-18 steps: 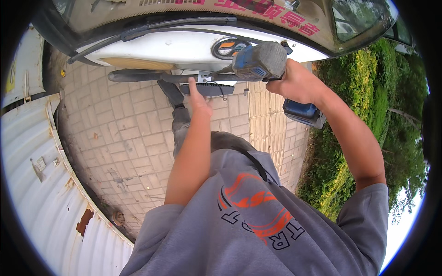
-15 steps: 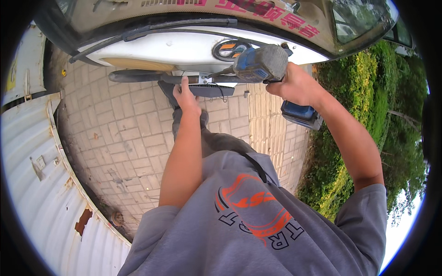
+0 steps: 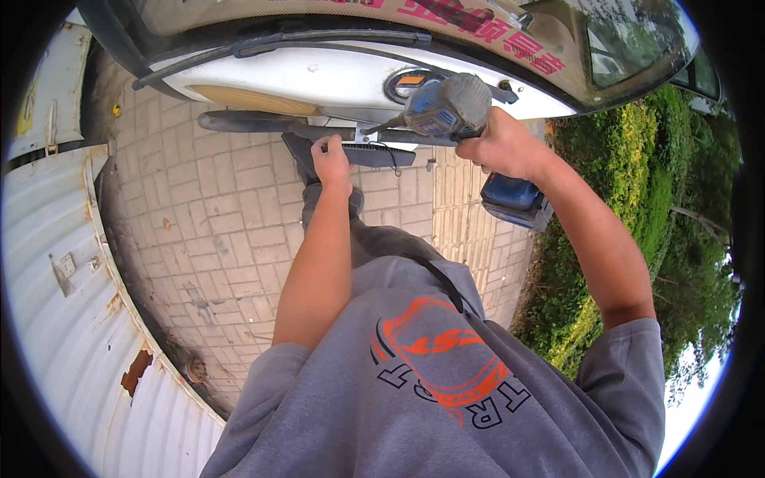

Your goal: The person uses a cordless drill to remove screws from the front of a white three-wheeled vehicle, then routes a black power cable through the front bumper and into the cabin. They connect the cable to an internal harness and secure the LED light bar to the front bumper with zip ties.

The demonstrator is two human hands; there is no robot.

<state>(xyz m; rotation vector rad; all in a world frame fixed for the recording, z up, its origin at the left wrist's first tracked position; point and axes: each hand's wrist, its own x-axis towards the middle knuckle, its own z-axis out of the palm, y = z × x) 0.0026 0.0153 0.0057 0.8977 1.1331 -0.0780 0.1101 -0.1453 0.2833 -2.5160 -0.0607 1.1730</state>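
Observation:
My right hand (image 3: pixel 512 145) is closed round the grip of a blue and grey cordless power driver (image 3: pixel 448 107), its battery block below the fist. The driver's thin bit points left and meets, or nearly meets, a small silver bracket (image 3: pixel 366 133) on a dark bar (image 3: pixel 263 122) across the vehicle's front. Just left of the bracket, my left hand (image 3: pixel 331 164) has its fingers curled together by the bar's lower side. Whatever those fingers hold, if anything, is too small to make out. Below the bar sits a dark ribbed plate (image 3: pixel 382 156) with a thin black cable hanging at it.
Ahead is the white vehicle front (image 3: pixel 319 76) with a round emblem (image 3: pixel 409 84), a wiper (image 3: pixel 335 40) and a windshield (image 3: pixel 319 14) with pink lettering. Brick paving (image 3: pixel 223 215) lies underfoot. A rusty white corrugated panel (image 3: pixel 96 342) stands left, a green hedge (image 3: pixel 637 175) right.
My left hand's raised finger or thumb has come off the bar and curled in. The driver stays at the bracket, tilted slightly. The whole view has shifted a little.

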